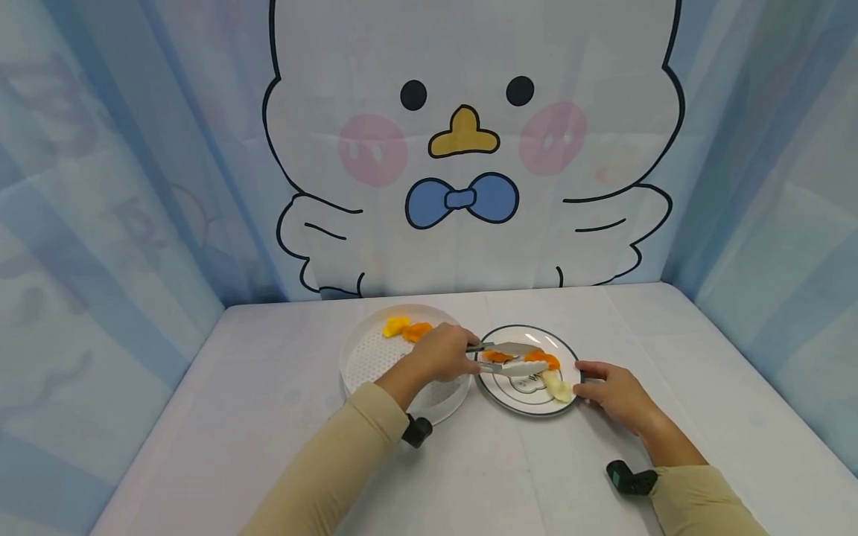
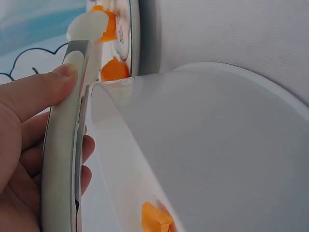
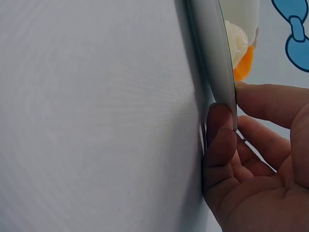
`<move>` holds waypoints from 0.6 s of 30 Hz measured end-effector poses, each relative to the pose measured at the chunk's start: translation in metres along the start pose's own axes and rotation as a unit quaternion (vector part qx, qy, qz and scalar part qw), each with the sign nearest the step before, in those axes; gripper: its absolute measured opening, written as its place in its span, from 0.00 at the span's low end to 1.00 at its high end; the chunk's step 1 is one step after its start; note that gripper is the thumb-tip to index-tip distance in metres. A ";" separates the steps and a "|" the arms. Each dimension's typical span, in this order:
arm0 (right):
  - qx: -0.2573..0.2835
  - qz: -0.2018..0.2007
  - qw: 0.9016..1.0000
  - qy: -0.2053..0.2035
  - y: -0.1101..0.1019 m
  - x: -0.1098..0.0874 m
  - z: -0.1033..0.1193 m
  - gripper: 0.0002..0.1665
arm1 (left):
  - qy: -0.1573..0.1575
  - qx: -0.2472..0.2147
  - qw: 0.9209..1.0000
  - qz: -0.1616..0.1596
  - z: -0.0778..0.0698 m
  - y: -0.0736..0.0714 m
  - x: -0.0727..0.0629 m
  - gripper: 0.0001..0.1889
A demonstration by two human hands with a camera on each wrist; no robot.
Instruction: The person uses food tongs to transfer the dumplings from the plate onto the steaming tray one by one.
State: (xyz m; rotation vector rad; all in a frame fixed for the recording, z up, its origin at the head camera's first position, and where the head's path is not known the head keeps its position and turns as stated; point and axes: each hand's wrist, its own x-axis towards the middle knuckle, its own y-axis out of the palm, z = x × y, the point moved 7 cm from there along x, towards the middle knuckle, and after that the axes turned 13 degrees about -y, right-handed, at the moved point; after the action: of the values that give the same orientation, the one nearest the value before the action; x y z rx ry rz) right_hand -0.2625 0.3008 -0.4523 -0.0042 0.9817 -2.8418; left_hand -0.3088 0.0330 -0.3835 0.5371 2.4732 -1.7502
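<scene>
My left hand (image 1: 442, 353) grips metal tongs (image 1: 509, 368) with pale handles, thumb along one arm in the left wrist view. The tongs reach over a white plate (image 1: 512, 402) with dark rim lines. Orange pieces (image 1: 544, 359) lie on the plate around the tong tips, and a pale yellow piece (image 1: 556, 388) sits near its right edge. At that edge my right hand (image 1: 620, 394) pinches the rim, thumb above and fingers beneath, as the right wrist view shows. Left of the plate, under my left forearm, stands a round white basket (image 1: 362, 361) with a perforated bottom.
A yellow piece (image 1: 395, 325) and an orange piece (image 1: 417, 331) lie at the back of the basket. White cloth covers the table (image 1: 509, 476). Behind it hangs a curtain (image 1: 462, 253) printed with a cartoon bird, with blue curtains at both sides.
</scene>
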 end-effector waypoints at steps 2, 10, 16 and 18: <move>0.000 -0.001 1.000 0.001 0.000 0.000 0.000 0.37 | 0.003 -0.006 1.000 -0.001 0.000 -0.001 -0.001 0.24; -0.002 -0.004 1.000 0.002 -0.001 -0.001 0.002 0.37 | 0.017 -0.017 1.000 -0.008 0.001 -0.006 -0.008 0.22; -0.001 -0.004 1.000 0.003 -0.001 0.000 0.002 0.37 | 0.014 -0.034 0.999 -0.016 0.008 -0.015 -0.013 0.23; 0.000 -0.004 1.000 0.002 -0.001 0.000 0.002 0.37 | 0.014 -0.036 0.999 -0.020 0.012 -0.018 -0.016 0.23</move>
State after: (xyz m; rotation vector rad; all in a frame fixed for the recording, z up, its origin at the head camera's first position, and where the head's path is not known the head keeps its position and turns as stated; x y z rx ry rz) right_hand -0.2626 0.3002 -0.4507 -0.0024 0.9863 -2.8504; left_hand -0.3016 0.0126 -0.3671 0.5122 2.5713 -1.6712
